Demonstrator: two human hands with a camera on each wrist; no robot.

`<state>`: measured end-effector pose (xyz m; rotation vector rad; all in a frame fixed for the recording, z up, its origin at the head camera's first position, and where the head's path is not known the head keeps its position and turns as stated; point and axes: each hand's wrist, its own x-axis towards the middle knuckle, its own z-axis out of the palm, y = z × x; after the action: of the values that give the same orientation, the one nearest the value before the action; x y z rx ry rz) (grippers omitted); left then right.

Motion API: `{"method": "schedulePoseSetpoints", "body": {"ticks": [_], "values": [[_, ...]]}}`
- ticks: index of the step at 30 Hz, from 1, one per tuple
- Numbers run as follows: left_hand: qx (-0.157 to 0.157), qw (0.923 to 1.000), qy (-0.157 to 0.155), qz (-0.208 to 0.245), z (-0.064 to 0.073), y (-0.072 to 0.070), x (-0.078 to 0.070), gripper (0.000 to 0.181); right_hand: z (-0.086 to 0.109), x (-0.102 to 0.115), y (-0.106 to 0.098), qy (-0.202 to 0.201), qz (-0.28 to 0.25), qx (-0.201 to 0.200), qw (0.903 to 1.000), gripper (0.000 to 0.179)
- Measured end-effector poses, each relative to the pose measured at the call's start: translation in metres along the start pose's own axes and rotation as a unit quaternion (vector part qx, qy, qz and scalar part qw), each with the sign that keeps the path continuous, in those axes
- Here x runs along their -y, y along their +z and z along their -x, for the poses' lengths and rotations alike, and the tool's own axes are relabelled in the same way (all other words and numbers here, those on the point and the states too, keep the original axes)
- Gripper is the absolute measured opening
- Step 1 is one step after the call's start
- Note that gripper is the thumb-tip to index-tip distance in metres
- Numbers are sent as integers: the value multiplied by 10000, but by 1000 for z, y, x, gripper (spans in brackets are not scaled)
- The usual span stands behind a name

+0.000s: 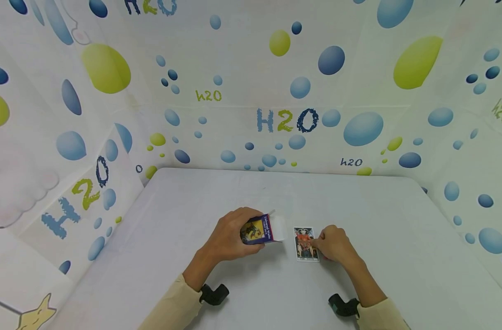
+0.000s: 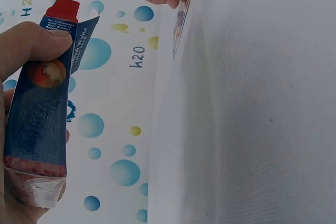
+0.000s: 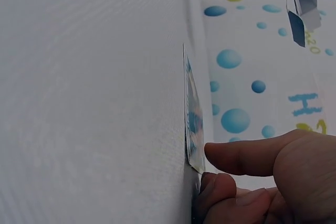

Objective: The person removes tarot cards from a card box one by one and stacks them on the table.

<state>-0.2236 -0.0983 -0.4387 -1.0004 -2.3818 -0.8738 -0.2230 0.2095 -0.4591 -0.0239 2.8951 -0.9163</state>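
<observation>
My left hand (image 1: 230, 234) grips a small blue and red tarot card box (image 1: 256, 230) around its sides, held above the table. The thumb (image 2: 44, 43) lies along the narrow printed side in the left wrist view. Flaps (image 3: 297, 27) stand open at the box's end, which faces right. To the right of the box, a tarot card (image 1: 303, 243) is face up, showing a red horned figure. My right hand (image 1: 336, 244) pinches its right edge, thumb over the face and curled fingers by the edge. In the right wrist view the card (image 3: 193, 114) appears nearly edge-on, close to the tabletop.
A white-covered table (image 1: 184, 197) spreads under both hands. Behind it and at the sides hangs a white sheet (image 1: 242, 55) with blue and green bubbles. Black wrist mounts (image 1: 214, 294) sit at both cuffs.
</observation>
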Motion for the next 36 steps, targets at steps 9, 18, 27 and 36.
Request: {"method": "schedulePoseSetpoints", "body": {"ticks": [9, 18, 27, 36], "values": [[18, 10000, -27, 15, -2, -1, -3, 72, 0, 2, -4, 34, -89, -45, 9999, 33], [42, 10000, -19, 22, -4, -2, -6, 72, -1, 10, -9, -397, -336, -1001, 9936, 20], [36, 10000, 1, 66, -5, 2, -7, 71, 3, 23, -12, -665, -391, -1197, 9898, 19], [34, 10000, -10, 55, -7, 2, -11, 71, 5, 30, -7, -1159, -513, -1369, 9824, 17]]}}
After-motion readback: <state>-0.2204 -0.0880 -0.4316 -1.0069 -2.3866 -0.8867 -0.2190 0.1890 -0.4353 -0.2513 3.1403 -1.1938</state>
